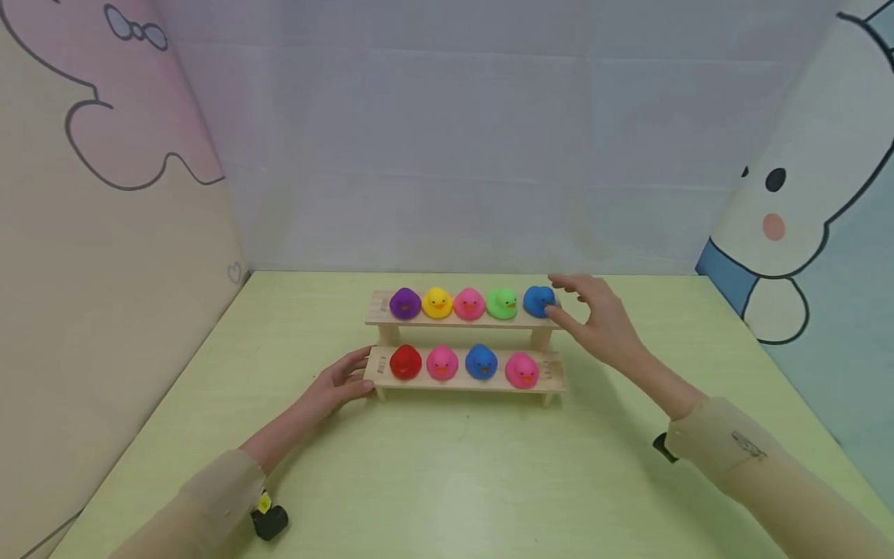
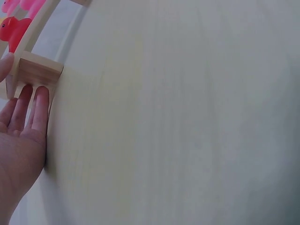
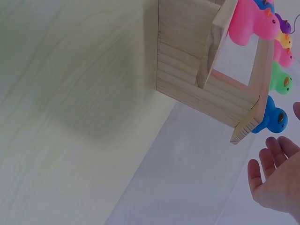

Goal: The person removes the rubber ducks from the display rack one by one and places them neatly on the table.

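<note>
A two-step wooden rack (image 1: 461, 386) stands on the table, with a row of rubber ducks on each step. My left hand (image 1: 342, 380) holds the left end of the lower step. In the left wrist view its thumb lies by the board's edge near the red duck (image 2: 18, 32), its fingers under the board beside the leg (image 2: 41, 70). At the upper step's right end, my right hand (image 1: 601, 322) is spread around the blue duck (image 1: 538, 301). The right wrist view shows a small gap between its fingers (image 3: 272, 152) and that duck (image 3: 272, 119).
Along the upper step sit purple (image 1: 405, 303), yellow (image 1: 437, 303), pink (image 1: 469, 303) and green ducks (image 1: 501, 303). Below are red (image 1: 406, 362), pink (image 1: 442, 362), blue (image 1: 481, 362) and pink ducks (image 1: 521, 370). A white curtain (image 1: 454, 155) hangs behind the pale table (image 1: 447, 481).
</note>
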